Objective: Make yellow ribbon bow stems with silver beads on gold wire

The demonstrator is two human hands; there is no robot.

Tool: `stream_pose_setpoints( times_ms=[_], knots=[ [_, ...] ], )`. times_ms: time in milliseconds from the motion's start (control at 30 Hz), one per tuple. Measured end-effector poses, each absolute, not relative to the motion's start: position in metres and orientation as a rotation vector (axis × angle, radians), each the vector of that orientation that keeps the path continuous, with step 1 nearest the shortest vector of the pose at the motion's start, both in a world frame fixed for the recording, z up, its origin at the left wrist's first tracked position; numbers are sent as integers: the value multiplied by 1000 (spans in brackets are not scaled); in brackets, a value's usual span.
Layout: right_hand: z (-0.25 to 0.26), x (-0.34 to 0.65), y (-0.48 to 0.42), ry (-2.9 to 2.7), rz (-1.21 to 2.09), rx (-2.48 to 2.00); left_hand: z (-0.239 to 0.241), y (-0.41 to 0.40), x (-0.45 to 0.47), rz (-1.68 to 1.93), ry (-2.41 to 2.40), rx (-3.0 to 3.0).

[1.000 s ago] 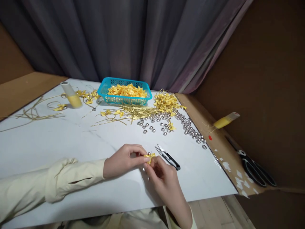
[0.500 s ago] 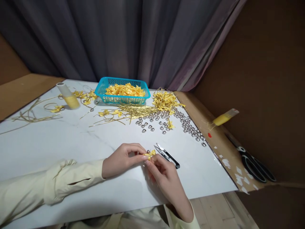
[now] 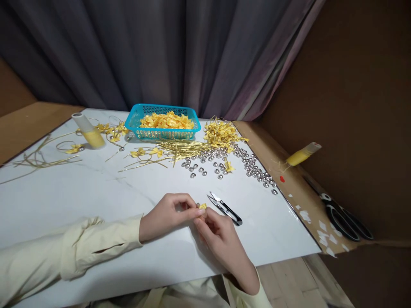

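Fingertips [image 3: 199, 212] of L hand [image 3: 168, 216] & R hand [image 3: 223, 239] pinched tog. at yellow bow [image 3: 203, 205].

The white, grey-veined, smooth-topped desk [image 3: 272, 235] bears a blue perforated plastic basket [image 3: 131, 118] at twelve o'clock. Towards one and two o'clock lie a bundle of straight gold cords [image 3: 188, 149], a pile of yellow bows [image 3: 221, 134] and scattered small, rounded, shiny silver beads [image 3: 253, 167]. Black-handled metal snips [image 3: 231, 211] rest at three; a white-and-yellow cylindrical bottle [image 3: 91, 135] stands between ten and eleven, near loose gold strands [image 3: 35, 164] around ten.
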State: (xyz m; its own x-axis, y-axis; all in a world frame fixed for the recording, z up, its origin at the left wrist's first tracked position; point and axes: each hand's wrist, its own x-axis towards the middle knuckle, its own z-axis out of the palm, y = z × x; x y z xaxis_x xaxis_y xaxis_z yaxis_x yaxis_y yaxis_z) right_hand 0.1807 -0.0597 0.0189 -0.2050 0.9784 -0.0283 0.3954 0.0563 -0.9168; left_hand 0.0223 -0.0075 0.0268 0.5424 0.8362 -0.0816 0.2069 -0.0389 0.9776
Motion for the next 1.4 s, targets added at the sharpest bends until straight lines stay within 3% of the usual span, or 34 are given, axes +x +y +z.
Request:
stream_pose_setpoints(
  times_ms=[1400],
  knots=[
    [17,180,-60,-1371,1451,-1260,22,-8,22,788,815,1757]
  ],
)
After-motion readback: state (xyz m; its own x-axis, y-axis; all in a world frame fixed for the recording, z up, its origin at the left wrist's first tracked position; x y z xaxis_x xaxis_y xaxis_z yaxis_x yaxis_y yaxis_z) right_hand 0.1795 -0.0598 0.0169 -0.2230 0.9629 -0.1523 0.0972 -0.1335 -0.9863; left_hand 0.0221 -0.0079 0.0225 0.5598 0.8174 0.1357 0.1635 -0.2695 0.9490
